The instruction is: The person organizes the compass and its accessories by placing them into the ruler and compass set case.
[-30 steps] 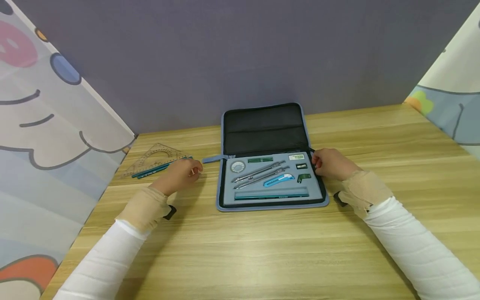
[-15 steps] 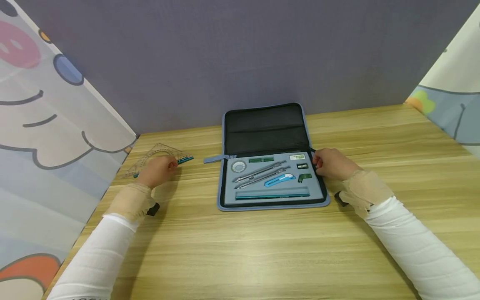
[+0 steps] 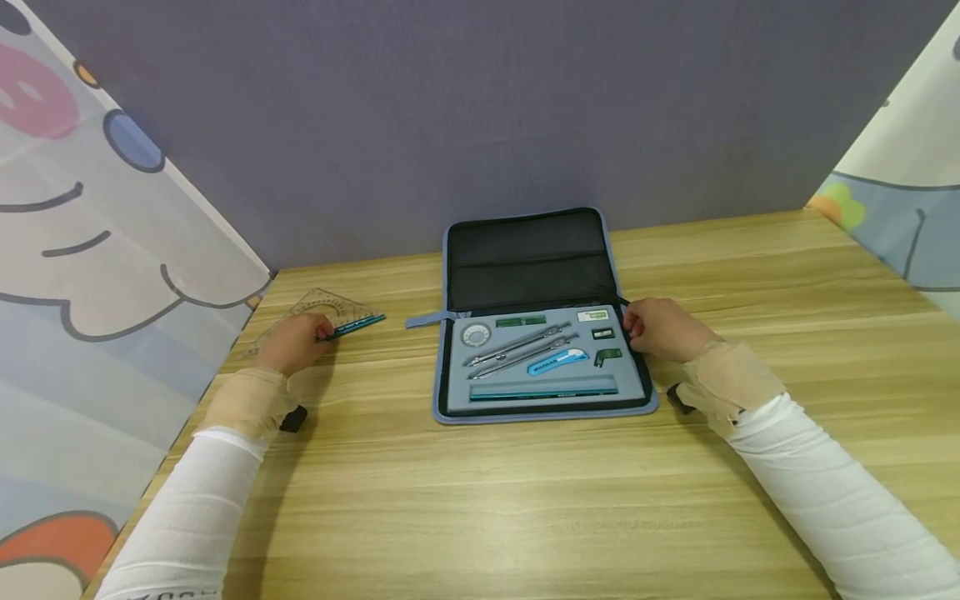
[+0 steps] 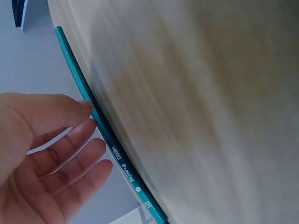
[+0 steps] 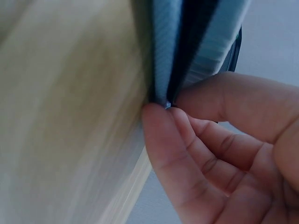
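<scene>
My left hand (image 3: 291, 343) is at the left of the table over a green drawing pencil (image 3: 358, 325). In the left wrist view the thumb and index finger pinch the pencil (image 4: 122, 163) near its middle, and "2H" is printed toward one end. Partly hidden behind this hand lies a clear set square (image 3: 347, 307). My right hand (image 3: 667, 328) holds the right edge of an unzipped blue drawing-set case (image 3: 528, 283); the right wrist view has thumb and finger pinching the case's edge (image 5: 164, 51).
A grey insert in the case carries two metal compasses (image 3: 517, 343), a blue utility knife (image 3: 558, 362), a sharpener (image 3: 603, 333), an eraser (image 3: 592, 315) and another pencil (image 3: 543, 394). Behind the table rises a grey panel (image 3: 525, 108). The case's blue strap (image 3: 425, 319) sticks out leftward.
My left hand has moved left from beside the case to the pencils and taken hold of one. The right hand stays at the case edge.
</scene>
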`<action>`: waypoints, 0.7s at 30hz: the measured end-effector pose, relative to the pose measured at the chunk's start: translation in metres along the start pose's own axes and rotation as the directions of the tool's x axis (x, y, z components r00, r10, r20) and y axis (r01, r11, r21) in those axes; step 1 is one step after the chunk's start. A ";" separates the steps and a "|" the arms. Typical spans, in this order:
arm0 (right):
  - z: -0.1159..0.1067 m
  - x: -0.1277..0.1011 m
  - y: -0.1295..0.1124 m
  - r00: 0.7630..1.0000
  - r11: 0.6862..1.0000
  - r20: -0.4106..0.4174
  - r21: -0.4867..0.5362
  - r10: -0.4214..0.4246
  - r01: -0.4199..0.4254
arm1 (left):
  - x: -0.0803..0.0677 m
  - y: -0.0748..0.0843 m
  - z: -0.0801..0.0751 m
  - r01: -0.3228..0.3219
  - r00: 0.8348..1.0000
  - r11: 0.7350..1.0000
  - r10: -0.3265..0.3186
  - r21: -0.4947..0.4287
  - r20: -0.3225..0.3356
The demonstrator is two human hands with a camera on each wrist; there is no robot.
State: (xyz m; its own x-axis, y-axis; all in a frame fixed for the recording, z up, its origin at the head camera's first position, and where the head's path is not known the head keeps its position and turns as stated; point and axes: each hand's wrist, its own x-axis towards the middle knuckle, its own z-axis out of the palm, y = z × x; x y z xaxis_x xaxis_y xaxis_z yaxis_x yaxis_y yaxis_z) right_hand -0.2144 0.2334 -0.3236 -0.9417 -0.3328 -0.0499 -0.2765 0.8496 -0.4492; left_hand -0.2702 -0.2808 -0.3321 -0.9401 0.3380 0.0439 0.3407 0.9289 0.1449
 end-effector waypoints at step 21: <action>0.000 0.000 -0.002 1.000 1.000 -0.001 -0.008 0.008 -0.008 | 0.006 0.006 -0.006 -0.014 0.996 1.000 0.013 0.008 0.090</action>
State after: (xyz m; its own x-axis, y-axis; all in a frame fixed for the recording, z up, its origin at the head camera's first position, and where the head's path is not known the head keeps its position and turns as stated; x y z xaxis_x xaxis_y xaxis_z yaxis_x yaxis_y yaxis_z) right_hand -0.2138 0.2321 -0.3225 -0.9439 -0.3260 -0.0526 -0.2707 0.8552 -0.4419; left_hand -0.2742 -0.2737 -0.3252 -0.9311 0.3621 -0.0433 0.3536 0.9255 0.1360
